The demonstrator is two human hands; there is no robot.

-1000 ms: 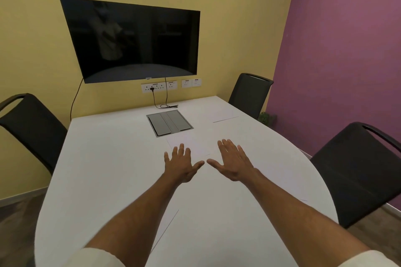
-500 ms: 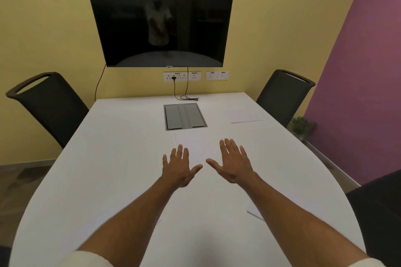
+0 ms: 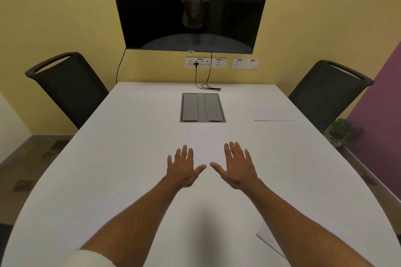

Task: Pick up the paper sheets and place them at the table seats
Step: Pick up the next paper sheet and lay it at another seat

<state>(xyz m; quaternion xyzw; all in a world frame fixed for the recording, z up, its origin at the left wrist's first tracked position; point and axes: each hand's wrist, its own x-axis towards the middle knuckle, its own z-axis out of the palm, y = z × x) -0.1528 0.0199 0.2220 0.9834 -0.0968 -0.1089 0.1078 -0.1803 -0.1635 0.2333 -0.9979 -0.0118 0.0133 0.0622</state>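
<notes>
Paper lies at three spots on the white counter (image 3: pixel 130 136) as both arms are stretched out over it. One piece, the centre sheet (image 3: pixel 206 138), is laid flat just in front of the grey cable hatch (image 3: pixel 202 107), and its near end is overlapped by the fingertips of the left grip (image 3: pixel 183 169) and the right grip (image 3: pixel 237 167). Both are released, with fingers straight and spread, palms down and nothing grasped; whether the paper is actually touched cannot be told. A second sheet (image 3: pixel 273 114) is placed at the far right seat, before the right chair (image 3: pixel 325 93). A third sheet (image 3: pixel 269 238) is seen in the near right part of the counter, partly covered by the right forearm. The left chair (image 3: pixel 71 89) is drawn up at the far left corner. A dark wall screen (image 3: pixel 191 6) is mounted above a row of sockets (image 3: pixel 205 63), from which a black cable (image 3: pixel 208 87) drops to the counter's far end. A potted plant (image 3: pixel 338 132) is set on the floor by the purple wall.
</notes>
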